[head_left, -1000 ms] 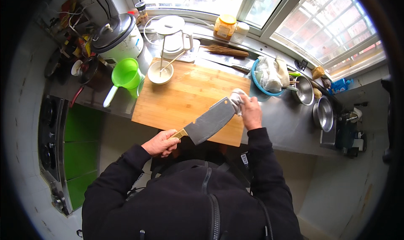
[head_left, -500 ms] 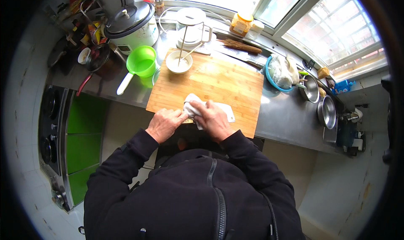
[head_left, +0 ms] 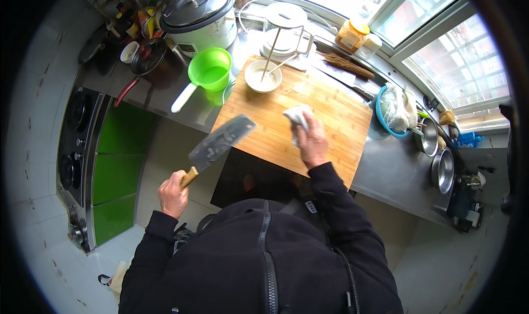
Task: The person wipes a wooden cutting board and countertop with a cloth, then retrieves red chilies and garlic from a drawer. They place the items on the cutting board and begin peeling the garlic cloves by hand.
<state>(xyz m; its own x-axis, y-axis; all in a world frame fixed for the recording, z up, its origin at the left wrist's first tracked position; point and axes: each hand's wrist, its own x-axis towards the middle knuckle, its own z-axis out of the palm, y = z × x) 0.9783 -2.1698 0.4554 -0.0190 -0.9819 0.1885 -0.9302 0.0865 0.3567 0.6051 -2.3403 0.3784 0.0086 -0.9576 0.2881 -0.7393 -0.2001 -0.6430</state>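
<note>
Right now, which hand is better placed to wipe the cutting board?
Right, I'd say. The right hand holds the white cloth over the cutting board. The left hand is off to the board's left, gripping the knife by its handle.

Metal cleaver blade (head_left: 220, 142), seemingly matt.

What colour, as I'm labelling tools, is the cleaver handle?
Yellowish tan; the cleaver handle shows best in the head view.
</note>
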